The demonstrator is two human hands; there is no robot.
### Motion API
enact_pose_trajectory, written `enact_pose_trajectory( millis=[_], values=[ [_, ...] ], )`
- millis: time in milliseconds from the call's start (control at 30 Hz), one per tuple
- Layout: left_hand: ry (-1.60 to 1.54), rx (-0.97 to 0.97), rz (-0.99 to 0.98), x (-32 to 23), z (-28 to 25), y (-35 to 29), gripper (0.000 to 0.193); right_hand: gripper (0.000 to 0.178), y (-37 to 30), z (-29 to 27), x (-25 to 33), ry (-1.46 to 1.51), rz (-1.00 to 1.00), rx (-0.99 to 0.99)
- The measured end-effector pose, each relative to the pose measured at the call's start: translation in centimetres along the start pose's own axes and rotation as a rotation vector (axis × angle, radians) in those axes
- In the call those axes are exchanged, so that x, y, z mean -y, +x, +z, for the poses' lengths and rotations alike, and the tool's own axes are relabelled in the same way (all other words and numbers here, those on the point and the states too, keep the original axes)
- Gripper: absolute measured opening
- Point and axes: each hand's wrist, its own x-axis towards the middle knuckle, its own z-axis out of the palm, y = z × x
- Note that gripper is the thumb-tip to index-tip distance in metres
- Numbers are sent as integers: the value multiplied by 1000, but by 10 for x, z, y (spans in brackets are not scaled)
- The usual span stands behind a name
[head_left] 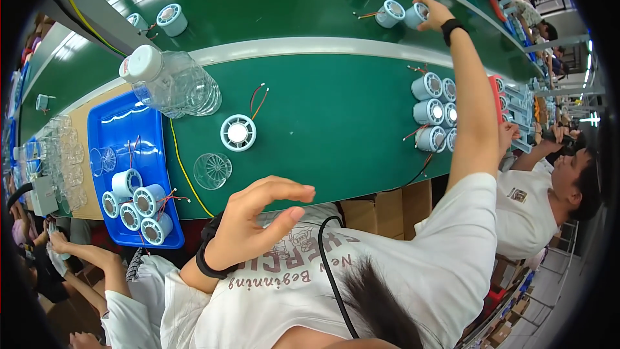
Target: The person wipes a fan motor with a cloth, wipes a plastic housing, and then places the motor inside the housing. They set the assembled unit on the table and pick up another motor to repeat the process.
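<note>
My right hand (434, 14) reaches to the far right, its fingers closed round a light blue round fan unit (414, 17) on the far green strip. A second light blue fan unit (390, 14) with red wires stands beside it, just left. My left hand (261, 213) hovers over the near edge of the green bench, fingers apart, holding nothing. Beyond it, one fan unit (238, 134) with red and orange wires lies face up. Nearer to that hand is a clear ribbed plastic cup (213, 171). More fan units (428, 113) are stacked in rows at the right.
A blue tray (103, 187) at the left carries several fan units and a clear cup. Clear bottles with white caps (146, 63) stand behind it, beside a grey post (97, 13). A yellow cord (179, 155) crosses the bench. Co-workers (536, 200) sit on both sides.
</note>
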Motion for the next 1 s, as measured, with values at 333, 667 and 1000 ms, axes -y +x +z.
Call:
enact_pose_trajectory(
  millis=[333,667,1000],
  values=[
    [-230,-28,62,21,46,51,49,73,-169,-38,102,319,-399,-69],
    [-486,-159,67,20,57,70,57,77,-262,-46,199,874,-373,403],
    [-827,49,-302,24,41,67,60,77,-251,-28,203,530,-620,136]
  ],
)
